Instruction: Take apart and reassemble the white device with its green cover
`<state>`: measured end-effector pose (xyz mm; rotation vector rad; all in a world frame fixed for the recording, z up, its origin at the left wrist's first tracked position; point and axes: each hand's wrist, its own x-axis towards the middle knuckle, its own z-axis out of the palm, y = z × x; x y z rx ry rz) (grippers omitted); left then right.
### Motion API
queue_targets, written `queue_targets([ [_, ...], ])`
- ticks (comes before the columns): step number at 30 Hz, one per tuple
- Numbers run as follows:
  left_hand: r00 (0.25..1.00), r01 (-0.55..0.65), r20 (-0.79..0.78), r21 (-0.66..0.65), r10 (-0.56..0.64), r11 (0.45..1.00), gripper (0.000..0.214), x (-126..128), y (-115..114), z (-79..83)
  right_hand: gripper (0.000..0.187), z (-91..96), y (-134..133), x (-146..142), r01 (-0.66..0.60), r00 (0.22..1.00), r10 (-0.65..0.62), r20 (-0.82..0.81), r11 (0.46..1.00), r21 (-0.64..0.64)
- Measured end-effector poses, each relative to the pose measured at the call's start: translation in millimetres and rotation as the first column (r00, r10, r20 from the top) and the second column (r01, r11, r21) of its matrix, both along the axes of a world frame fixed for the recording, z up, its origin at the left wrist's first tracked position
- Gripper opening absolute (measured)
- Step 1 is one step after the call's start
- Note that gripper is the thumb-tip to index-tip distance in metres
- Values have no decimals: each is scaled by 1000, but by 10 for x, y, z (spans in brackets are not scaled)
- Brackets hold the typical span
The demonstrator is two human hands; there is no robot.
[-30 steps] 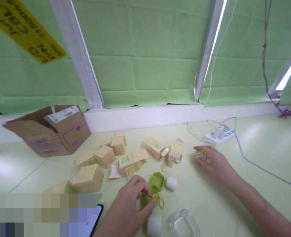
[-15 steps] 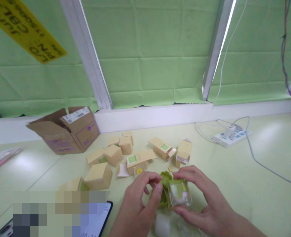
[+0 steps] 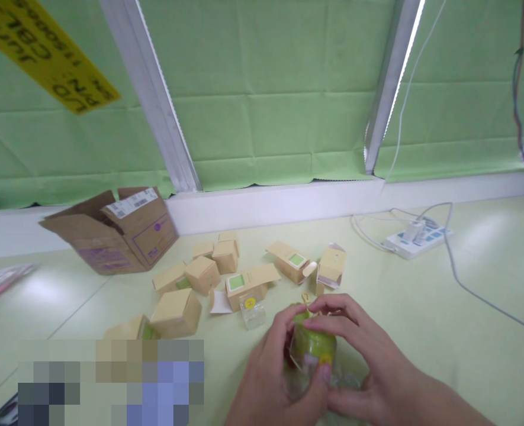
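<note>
A small clear plastic box (image 3: pixel 301 358) with a round yellow sticker and a green item (image 3: pixel 319 342) in or against it is between my two hands. My left hand (image 3: pixel 277 370) is wrapped round its left and near side, the thumb by the sticker. Curved over the top and right side, my right hand (image 3: pixel 368 349) also grips it, with its thumb low on the near side. A small yellowish loop (image 3: pixel 305 297) shows just beyond my fingertips. Fingers hide much of the green item. Blurred clear plastic (image 3: pixel 350 380) lies beneath my right hand.
Several small tan cartons (image 3: pixel 177 312) stand left and beyond, some with open flaps. A clear plastic box (image 3: pixel 253 313) with a yellow sticker lies before one. At the back are a brown cardboard box (image 3: pixel 124 239) and a white power strip (image 3: pixel 417 239) with cables. Pixelation covers the lower left.
My left hand has moved right to meet my right hand. The green pieces and clear box, held side by side before, are now together between both hands. Another stickered clear box is uncovered.
</note>
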<state>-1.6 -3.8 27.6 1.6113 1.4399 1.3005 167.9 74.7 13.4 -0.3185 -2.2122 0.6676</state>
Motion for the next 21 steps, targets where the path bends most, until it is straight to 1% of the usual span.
queue_targets([
  [1, 999, -33, 24, 2, 33, 999, 52, 0, -4, 26, 75, 14, 4, 32, -1, 1000, 1, 21, 1000, -8],
  [3, 997, -81, 19, 0, 81, 997, 47, -11, -10, 71, 71, 29, 25, 94, 14, 999, -13, 39, 1000, -24],
  [5, 990, -133, -45, 35, 135, 990, 43, -43, -10, 97, 61, 35, 51, 130, 43, 999, -41, 31, 997, -72],
  [6, 984, -140, -99, 63, 146, 988, 43, -65, -6, 99, 51, 38, 61, 134, 55, 998, -52, 25, 991, -120],
  [7, 977, -124, -161, 95, 138, 988, 45, -88, -1, 93, 39, 42, 67, 129, 68, 998, -64, 29, 980, -185],
  [8, 968, -79, -226, 136, 108, 988, 47, -110, 4, 79, 25, 47, 68, 116, 79, 997, -70, 44, 964, -252],
  [9, 955, -12, -289, 181, 65, 983, 51, -127, 9, 60, 17, 54, 64, 101, 86, 995, -69, 66, 947, -309],
  [11, 918, 145, -394, 245, -38, 959, 58, -135, 8, 6, 30, 62, 46, 68, 104, 990, -63, 123, 925, -365],
  [12, 902, 203, -426, 257, -78, 945, 60, -125, 2, -25, 36, 60, 35, 57, 110, 988, -61, 144, 925, -365],
  [13, 893, 234, -439, 255, -103, 938, 62, -105, -9, -58, 39, 55, 25, 49, 112, 986, -61, 152, 928, -356],
  [15, 902, 218, -417, 230, -107, 948, 63, -50, -38, -124, 40, 32, 12, 45, 106, 988, -60, 143, 933, -344],
  [19, 949, 107, -312, 212, -36, 971, 69, 47, -81, -237, 39, -24, 13, 41, 73, 994, -44, 96, 945, -320],
  [21, 951, 131, -301, 195, -67, 972, 72, 67, -80, -261, 37, -40, 11, 24, 75, 994, -47, 98, 950, -305],
])
